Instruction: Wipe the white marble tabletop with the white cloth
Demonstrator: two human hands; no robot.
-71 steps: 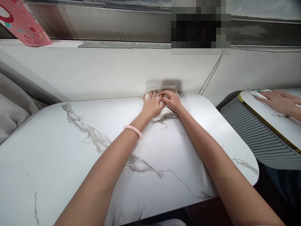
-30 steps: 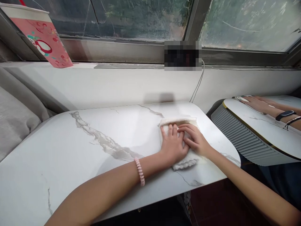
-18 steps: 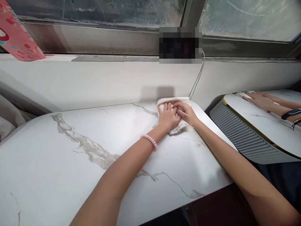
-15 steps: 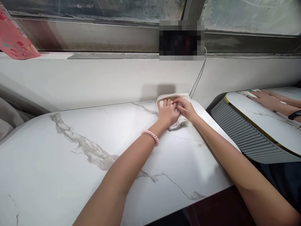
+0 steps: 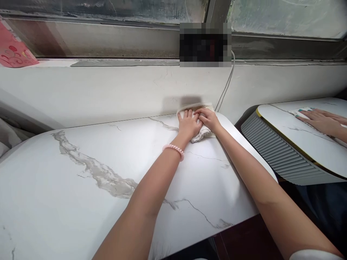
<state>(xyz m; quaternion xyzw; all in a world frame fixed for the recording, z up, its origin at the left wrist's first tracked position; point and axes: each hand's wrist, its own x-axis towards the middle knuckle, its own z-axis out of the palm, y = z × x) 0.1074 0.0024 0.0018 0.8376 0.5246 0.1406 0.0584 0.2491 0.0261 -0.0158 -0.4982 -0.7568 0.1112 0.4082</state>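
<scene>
A crumpled white cloth (image 5: pixel 202 135) lies at the far right of a white marbled tabletop (image 5: pixel 81 209), against the wall. My left hand (image 5: pixel 188 124), with a pink coiled band (image 5: pixel 173 147) at its wrist, presses flat on the cloth with its fingers spread. From the right, my right hand (image 5: pixel 210 120) rests on the cloth with bent fingers, which overlap the left fingertips. Its thumb is hard to make out.
Another person's hands (image 5: pixel 322 119) lie on a white cloth on a second table (image 5: pixel 292 144) with a ribbed side. Thin cords (image 5: pixel 226 86) hang down the wall near my cloth. A pink patterned paper (image 5: pixel 16 47) sits at the windowsill's left.
Both my hands and the cloth have shifted slightly toward the wall. The other person's hands have moved right and nearer on their table. The view has shifted a little.
</scene>
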